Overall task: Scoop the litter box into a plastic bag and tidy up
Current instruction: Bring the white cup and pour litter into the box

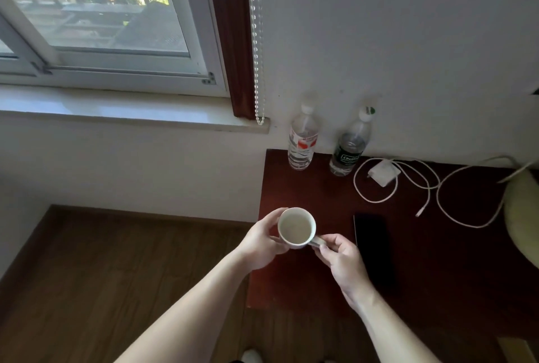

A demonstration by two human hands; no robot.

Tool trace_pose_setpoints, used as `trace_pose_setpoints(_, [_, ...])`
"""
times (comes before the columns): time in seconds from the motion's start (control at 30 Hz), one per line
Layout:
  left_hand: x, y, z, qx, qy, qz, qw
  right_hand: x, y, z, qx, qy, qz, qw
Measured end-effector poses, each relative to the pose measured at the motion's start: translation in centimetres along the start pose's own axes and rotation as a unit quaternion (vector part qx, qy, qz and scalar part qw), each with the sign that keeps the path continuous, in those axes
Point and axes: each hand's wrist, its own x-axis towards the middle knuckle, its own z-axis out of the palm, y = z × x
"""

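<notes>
Green rounded object (pixel 522 216) cut off by right frame edge; not identified. Mug (pixel 296 228) contents hard to make out; whether mug rested on table (pixel 437 260) could not be told. Both forearms extended forward, converged over table's left edge. Mug side cupped by left hand (pixel 261 243), fingers curled round it. Handle (pixel 318 241) pinched by right hand (pixel 339 257). Dark phone (pixel 372 246) laid flat just right of mug.

On the table (pixel 437 260), your mug (pixel 296 227) is left of the phone (pixel 372 246); two bottles (pixel 302 144) stand behind the phone, the charger (pixel 383 171) behind it too.
</notes>
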Motion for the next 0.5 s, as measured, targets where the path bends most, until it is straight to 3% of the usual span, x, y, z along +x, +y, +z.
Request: trace_pose_setpoints(0.5, [1.0, -0.2, 0.2, 0.006, 0.013, -0.005, 1.000, 0.9, -0.2, 0.0, 0.004, 0.012, 0.008, 1.000])
